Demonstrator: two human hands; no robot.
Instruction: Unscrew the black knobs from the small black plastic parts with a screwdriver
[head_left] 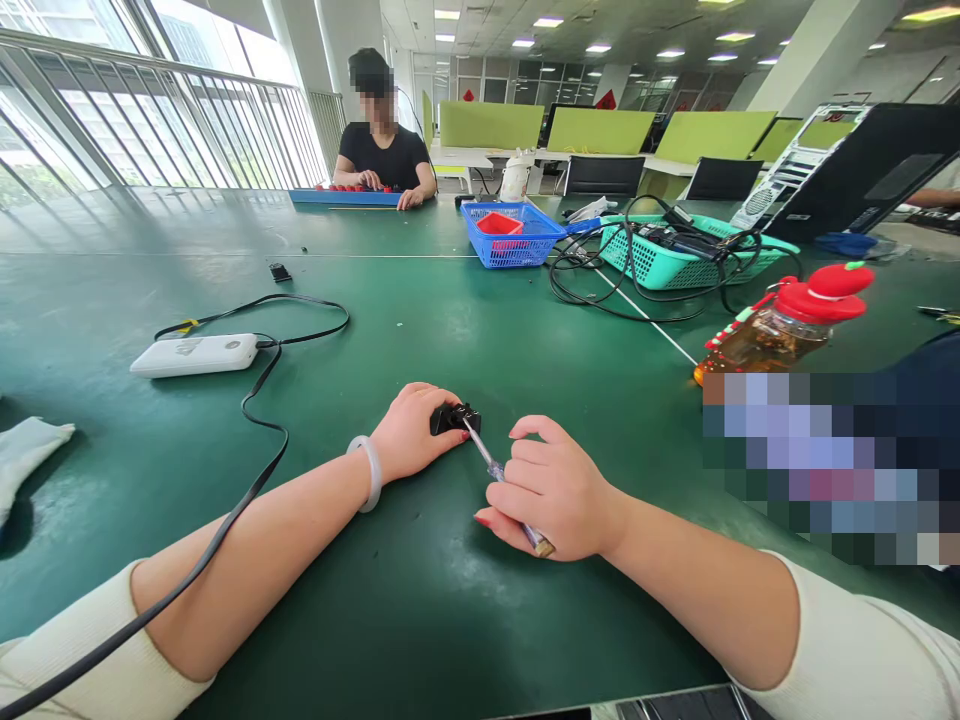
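Note:
My left hand (411,432) is closed around a small black block-shaped part (447,417) on the green table, holding it from the left. What kind of part it is I cannot make out. A screwdriver (495,470) with a clear handle is gripped in my right hand (559,490). Its tip meets the upper right side of the black part, and its handle slants down toward me through my fingers. My right index finger is raised and bent above the shaft. A pale bracelet (367,474) circles my left wrist.
A white power bank (196,355) lies to the left, its black cable (262,385) crossing my left forearm. Farther off are a small black piece (280,272), a blue basket (517,240), a teal basket (660,265) of cables and a red-lidded bottle (780,325). A person (384,150) sits opposite.

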